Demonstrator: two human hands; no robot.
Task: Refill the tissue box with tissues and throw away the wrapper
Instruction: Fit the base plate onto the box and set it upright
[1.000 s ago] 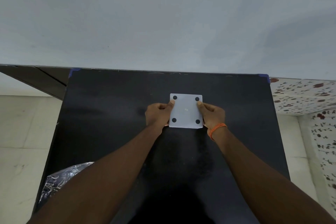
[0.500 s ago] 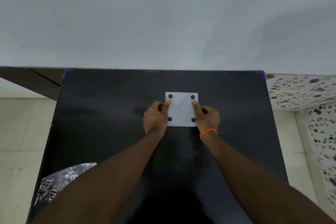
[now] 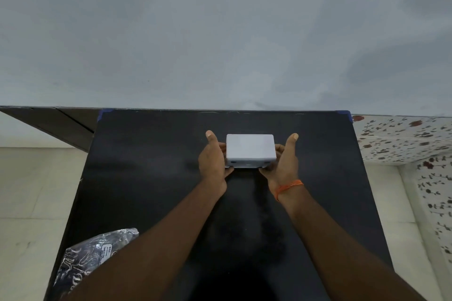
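Observation:
A white square tissue box [image 3: 250, 149] is held between both hands over the far middle of the black table [image 3: 151, 178]. It is tipped so a plain side faces up and its base with black dot feet faces me along the lower edge. My left hand [image 3: 214, 164] grips the box's left side, thumb raised. My right hand [image 3: 282, 164], with an orange wrist thread, grips the right side. A crumpled clear wrapper with dark print [image 3: 90, 259] lies at the table's near left corner, partly hidden by my left forearm.
A pale grey wall rises just behind the table's far edge. Light floor tiles lie to the left, and speckled tiles [image 3: 401, 139] to the right. A dark skirting strip [image 3: 49, 120] runs along the wall at left.
The box lay with its dotted base up and my hands pressed on its sides. Now both hands have lifted and turned it, so the base faces me and a plain side shows on top.

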